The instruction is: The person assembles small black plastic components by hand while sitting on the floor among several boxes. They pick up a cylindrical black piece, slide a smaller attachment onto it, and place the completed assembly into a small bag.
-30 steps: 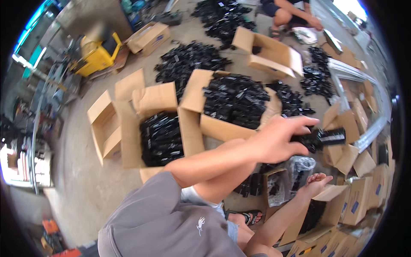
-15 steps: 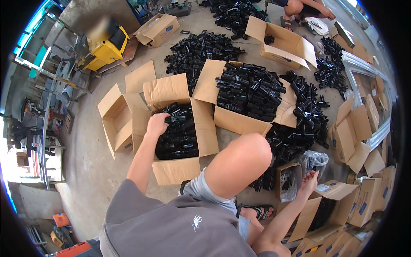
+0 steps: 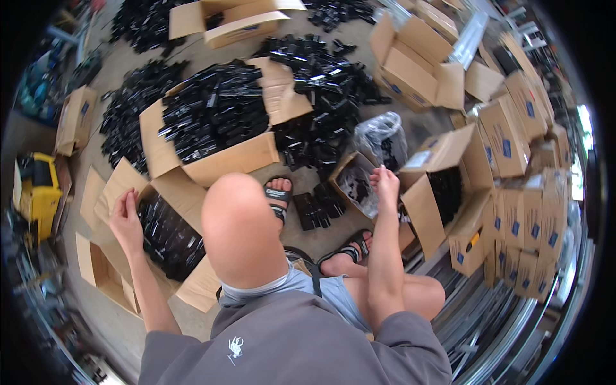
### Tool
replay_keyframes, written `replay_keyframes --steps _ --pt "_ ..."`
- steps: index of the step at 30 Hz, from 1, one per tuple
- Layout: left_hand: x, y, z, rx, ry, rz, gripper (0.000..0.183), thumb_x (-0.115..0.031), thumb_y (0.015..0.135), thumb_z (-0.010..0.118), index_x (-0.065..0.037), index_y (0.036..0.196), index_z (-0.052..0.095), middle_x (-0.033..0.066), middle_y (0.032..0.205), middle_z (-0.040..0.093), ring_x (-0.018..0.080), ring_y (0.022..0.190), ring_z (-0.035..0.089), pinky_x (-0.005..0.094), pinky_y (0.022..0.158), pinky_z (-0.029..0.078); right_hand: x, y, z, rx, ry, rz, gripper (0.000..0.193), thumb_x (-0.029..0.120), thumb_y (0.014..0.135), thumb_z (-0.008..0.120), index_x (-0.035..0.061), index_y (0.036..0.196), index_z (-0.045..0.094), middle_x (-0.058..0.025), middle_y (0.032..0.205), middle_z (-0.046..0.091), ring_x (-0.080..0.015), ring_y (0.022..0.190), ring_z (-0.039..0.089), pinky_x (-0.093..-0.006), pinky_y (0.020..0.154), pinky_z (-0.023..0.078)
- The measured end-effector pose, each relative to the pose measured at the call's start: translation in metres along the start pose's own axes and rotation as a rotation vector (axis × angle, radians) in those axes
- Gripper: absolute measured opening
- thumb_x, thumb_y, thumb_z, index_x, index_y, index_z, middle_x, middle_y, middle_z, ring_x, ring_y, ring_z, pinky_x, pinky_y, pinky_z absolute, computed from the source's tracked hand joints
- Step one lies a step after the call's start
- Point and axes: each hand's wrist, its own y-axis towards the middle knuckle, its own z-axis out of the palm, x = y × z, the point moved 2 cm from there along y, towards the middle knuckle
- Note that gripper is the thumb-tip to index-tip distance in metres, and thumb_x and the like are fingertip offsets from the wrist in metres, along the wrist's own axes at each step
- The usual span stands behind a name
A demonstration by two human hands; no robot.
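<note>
My left hand (image 3: 126, 221) is raised at the edge of an open carton (image 3: 186, 199) at my left, its fingers loosely bent and apart with nothing visible in them. Rows of short black tubular parts (image 3: 168, 237) lie in that carton. My right hand (image 3: 386, 187) is beside a small carton (image 3: 340, 168) lined with clear plastic film (image 3: 367, 202). Its fingers are drawn together, and anything between them is too small to make out. Dark small pieces (image 3: 359, 186) show inside the film. A clear plastic bag (image 3: 383, 131) with dark contents stands just behind.
A fuller carton of black parts (image 3: 215, 106) stands ahead, with loose black heaps (image 3: 321, 96) around it. Another open carton (image 3: 443, 192) sits at my right, before stacked boxes (image 3: 520, 218). Metal profiles (image 3: 475, 327) lie lower right. A yellow machine (image 3: 38, 199) stands far left.
The view has swung to the right. My left hand has come up off the black parts in the left carton and opened. My right hand remains near the small film-lined carton, fingers drawn together.
</note>
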Motion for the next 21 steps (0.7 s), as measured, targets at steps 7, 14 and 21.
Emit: replay_keyframes --steps 7,14,21 --pt "-0.21 -0.057 0.117 0.274 -0.291 0.255 0.013 -0.008 0.102 0.066 0.002 0.101 0.074 0.0116 0.105 0.078 0.0159 0.1 0.071 0.031 0.096 0.054 -0.03 -0.067 0.038 0.428 -0.69 0.071 0.036 0.036 0.09 0.072 0.0012 0.09 0.08 -0.0105 0.077 0.077 -0.0197 0.068 0.075 -0.0344 0.07 0.06" --pt "-0.362 -0.091 0.204 0.753 -0.336 0.775 0.016 -0.002 0.09 0.076 0.001 0.106 0.076 0.0099 0.1 0.078 0.017 0.091 0.075 0.0291 0.081 0.057 -0.113 -0.135 0.079 0.128 -0.859 0.014 0.027 0.027 0.09 0.073 0.008 0.109 0.074 -0.023 0.106 0.075 -0.0429 0.105 0.072 -0.0537 0.092 0.057" --pt "-0.381 -0.12 0.279 0.91 -0.046 0.972 0.022 -0.027 0.091 0.074 -0.009 0.103 0.076 0.0114 0.093 0.077 0.0325 0.087 0.074 0.0408 0.074 0.057 -0.182 -0.14 0.091 0.051 -0.656 0.167 0.034 0.025 0.089 0.076 0.007 0.118 0.069 -0.0245 0.114 0.073 -0.0441 0.111 0.069 -0.0524 0.096 0.054"
